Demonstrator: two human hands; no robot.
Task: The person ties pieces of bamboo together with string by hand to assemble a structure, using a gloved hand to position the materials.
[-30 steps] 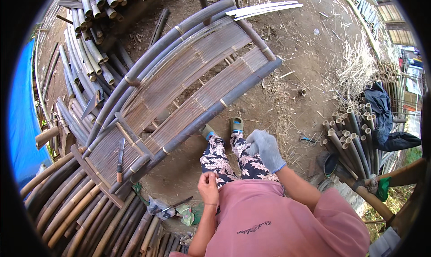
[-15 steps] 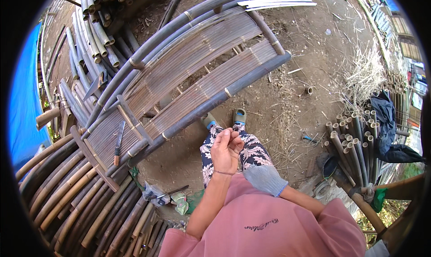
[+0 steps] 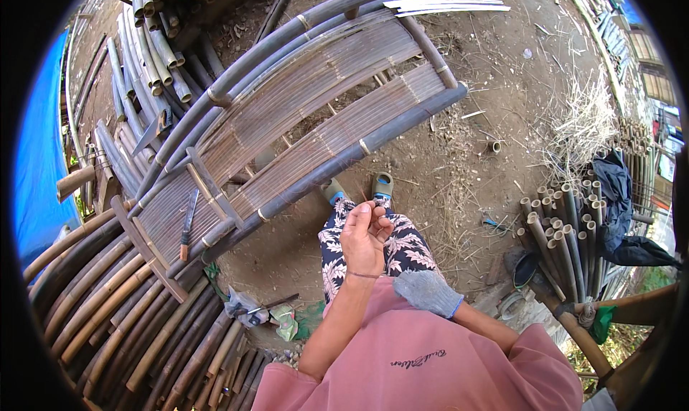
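Two hands: one bare left hand (image 3: 364,237), fingers (image 3: 373,213) curled, and one grey-gloved right hand (image 3: 428,293) just below it. Two blue sandals (image 3: 382,185) just beyond the fingertips. One bamboo slat frame (image 3: 301,117) farther beyond the fingers, bearing one knife (image 3: 188,223) well to their left. One upright bundle of cut bamboo tubes (image 3: 567,239), too many to count exactly, to the fingers' right. One blue tarpaulin (image 3: 36,160) at far left.
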